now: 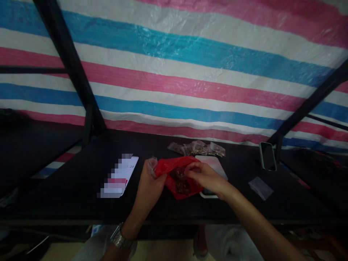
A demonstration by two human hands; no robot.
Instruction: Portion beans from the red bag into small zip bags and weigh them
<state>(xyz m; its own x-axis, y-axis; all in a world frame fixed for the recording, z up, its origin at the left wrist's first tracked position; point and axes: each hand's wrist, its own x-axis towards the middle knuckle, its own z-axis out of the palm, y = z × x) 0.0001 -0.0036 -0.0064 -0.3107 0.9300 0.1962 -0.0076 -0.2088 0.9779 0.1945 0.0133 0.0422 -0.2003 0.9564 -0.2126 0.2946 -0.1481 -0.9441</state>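
Note:
A red plastic bag (179,165) is held up over the table with its mouth spread, and small brownish, shiny pieces (182,186) lie inside. My left hand (152,185) is closed on the bag's left rim. A crumpled clear plastic bag (152,165) sticks out at the same fingers. Curled at the right side of the mouth is my right hand (203,175), thumb and fingers drawn together; what they pinch is too small to make out. Behind this hand, partly covered, sits a white flat device like a small scale (214,165).
Several filled clear zip bags (199,148) lie at the back of the black table (81,181). A flat clear bag (261,187) rests at right, and a phone (268,156) leans by a black post. Left is a lit screen (123,179), partly pixelated. Striped sheeting (190,79) hangs behind.

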